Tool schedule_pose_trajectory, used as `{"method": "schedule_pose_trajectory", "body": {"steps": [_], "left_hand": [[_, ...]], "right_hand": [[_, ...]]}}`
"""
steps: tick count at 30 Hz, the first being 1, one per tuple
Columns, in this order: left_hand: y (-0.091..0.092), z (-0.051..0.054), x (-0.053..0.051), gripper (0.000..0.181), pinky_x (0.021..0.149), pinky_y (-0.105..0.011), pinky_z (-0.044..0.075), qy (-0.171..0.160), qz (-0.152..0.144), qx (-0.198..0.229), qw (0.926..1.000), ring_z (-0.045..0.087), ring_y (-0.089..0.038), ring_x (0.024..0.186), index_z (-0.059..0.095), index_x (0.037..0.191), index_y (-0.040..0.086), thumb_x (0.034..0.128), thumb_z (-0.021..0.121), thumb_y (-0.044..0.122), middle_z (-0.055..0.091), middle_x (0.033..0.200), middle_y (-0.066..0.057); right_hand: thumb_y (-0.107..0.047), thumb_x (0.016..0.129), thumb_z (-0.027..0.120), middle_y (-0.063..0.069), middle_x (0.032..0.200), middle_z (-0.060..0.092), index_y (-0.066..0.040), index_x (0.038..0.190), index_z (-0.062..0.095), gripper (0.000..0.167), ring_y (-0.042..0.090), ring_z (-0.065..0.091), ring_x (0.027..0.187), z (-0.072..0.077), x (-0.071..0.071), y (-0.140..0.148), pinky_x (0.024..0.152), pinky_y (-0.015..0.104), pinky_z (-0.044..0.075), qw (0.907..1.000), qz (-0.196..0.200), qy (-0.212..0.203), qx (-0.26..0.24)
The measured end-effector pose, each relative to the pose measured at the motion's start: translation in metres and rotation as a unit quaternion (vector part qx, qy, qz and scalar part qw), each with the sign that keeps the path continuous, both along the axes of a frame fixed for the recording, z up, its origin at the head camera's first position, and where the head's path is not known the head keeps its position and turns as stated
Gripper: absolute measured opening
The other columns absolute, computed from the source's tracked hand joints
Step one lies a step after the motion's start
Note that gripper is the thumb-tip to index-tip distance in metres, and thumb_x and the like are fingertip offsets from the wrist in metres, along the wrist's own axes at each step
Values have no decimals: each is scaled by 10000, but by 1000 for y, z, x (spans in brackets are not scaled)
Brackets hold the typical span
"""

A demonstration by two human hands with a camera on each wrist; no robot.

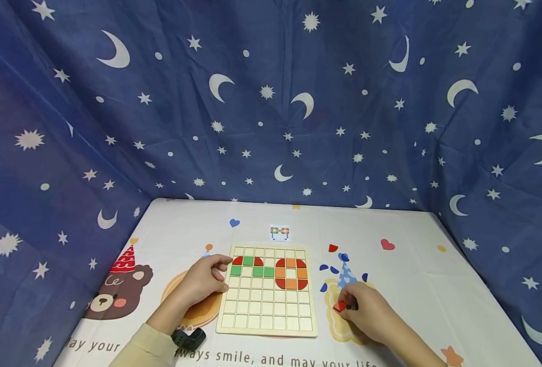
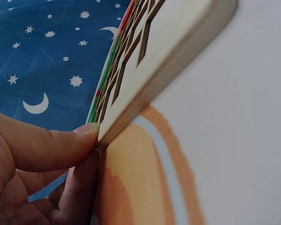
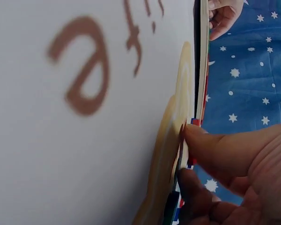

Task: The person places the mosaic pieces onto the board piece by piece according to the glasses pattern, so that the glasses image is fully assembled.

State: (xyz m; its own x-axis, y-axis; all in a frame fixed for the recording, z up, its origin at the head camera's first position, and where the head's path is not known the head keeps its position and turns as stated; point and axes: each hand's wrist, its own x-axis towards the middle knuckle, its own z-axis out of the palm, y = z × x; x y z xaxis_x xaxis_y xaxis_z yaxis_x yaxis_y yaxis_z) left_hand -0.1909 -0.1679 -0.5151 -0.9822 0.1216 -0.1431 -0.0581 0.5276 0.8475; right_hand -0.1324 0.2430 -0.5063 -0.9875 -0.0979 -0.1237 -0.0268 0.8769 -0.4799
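Note:
A wooden grid board (image 1: pixel 266 309) lies on the table, with red, green and orange tiles in its upper rows. My left hand (image 1: pixel 205 279) is at the board's left edge; in the left wrist view its thumb (image 2: pixel 61 145) and a finger pinch the rim. Right of the board, my right hand (image 1: pixel 366 312) pinches a red tile (image 1: pixel 339 306) low over the tabletop. By these fingertips is a small dark piece, partly hidden, and whether it is held I cannot tell. In the right wrist view, the thumb (image 3: pixel 225 147) and fingers meet at a thin edge-on piece.
Beyond the board lies a small pattern card (image 1: pixel 280 233). A loose red quarter-round tile (image 1: pixel 333 248) and several blue pieces (image 1: pixel 334 269) are scattered between the board and my right hand. The tablecloth (image 1: pixel 417 285) has printed figures and lettering; a starry blue curtain (image 1: pixel 261 153) surrounds the table.

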Motion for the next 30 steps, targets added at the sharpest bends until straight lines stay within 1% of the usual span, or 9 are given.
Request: {"method": "schedule_pose_trajectory", "body": {"steps": [4,8,11,16,18,22,24,28,30], "left_hand": [[0,0,0,674,732,-300,529,2,1,-17,10000,592,-178,848,698,1380,56,750,884,-100,643,1102,-83],[0,-1,-1,674,733,-295,528,-2,-2,-15,10000,594,-178,850,698,1378,53,749,881,-104,642,1103,-83],[1,0,0,675,728,-294,526,15,-10,-1,10000,591,-175,848,698,1378,50,747,884,-103,641,1101,-83],[1,1,0,676,727,-292,525,33,-8,-6,10000,594,-174,851,703,1373,56,742,889,-100,641,1100,-84],[0,0,-1,676,728,-294,525,28,0,-15,10000,596,-177,853,705,1371,57,740,889,-100,641,1101,-85],[1,0,-1,673,729,-293,528,30,16,-24,10000,596,-174,850,705,1369,58,741,887,-101,641,1100,-82],[1,-1,-2,668,726,-288,527,26,41,-42,10000,592,-171,842,705,1369,59,745,883,-102,640,1093,-80],[0,-2,-2,663,720,-276,529,-4,62,-63,10000,590,-164,830,706,1370,64,751,881,-98,641,1086,-74],[0,-2,-2,664,721,-283,529,7,35,-49,10000,590,-166,830,704,1371,59,751,881,-98,642,1086,-76]], "right_hand": [[-29,842,889,-78,803,606,-245,898,671,312,113,539,777,1,-4,-3,678,232,460,9980,-105,48,-615],[63,861,831,3,792,626,-175,968,709,288,150,618,709,4,-8,-4,588,241,527,9867,-373,-181,-1570],[78,891,790,38,827,638,-152,1037,745,276,186,628,703,5,-13,-7,546,263,538,9795,-503,-310,-1926],[44,950,736,18,905,649,-222,1095,811,312,206,555,793,7,-19,-16,529,258,486,9807,-630,-356,-1814],[40,961,719,20,942,675,-249,1103,826,339,205,561,803,8,-22,-20,538,260,488,9819,-569,-349,-1774],[23,972,716,27,1008,716,-293,1110,838,366,194,576,789,10,-26,-28,567,275,512,9835,-299,-279,-1764],[14,973,721,0,1030,733,-305,1109,836,366,183,570,796,10,-29,-33,589,273,504,9844,-117,-193,-1746],[14,967,730,-44,1020,740,-284,1118,836,351,178,562,782,10,-35,-43,590,257,482,9832,190,-88,-1815],[9,956,748,-47,1019,748,-267,1114,839,331,173,561,788,11,-38,-49,591,244,471,9812,241,-79,-1914]]}}
